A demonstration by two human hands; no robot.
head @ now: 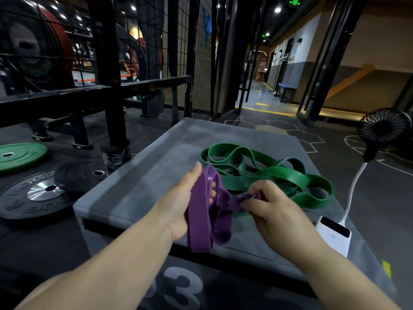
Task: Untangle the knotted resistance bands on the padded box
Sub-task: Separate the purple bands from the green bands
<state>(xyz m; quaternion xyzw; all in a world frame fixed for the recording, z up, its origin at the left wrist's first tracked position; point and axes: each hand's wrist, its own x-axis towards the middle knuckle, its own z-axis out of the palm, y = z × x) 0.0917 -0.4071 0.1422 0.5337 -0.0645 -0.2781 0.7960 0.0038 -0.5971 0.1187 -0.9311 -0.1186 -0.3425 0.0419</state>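
A wide purple rubber resistance band (202, 224) is held above the near part of a grey padded box (143, 175). Its doubled loops are gripped by the left hand (184, 198), with the fingers curled through them and the thumb laid along the top. A twisted section of the same band is pinched between the thumb and curled fingers of the right hand (273, 209), just right of the left hand. A broad green rubber resistance band (279, 173) is seen lying in loose coils on the box top, just beyond and to the right of both hands; whether it is knotted to the purple one cannot be told. A white power bank (335, 233) is placed at the box's right edge.
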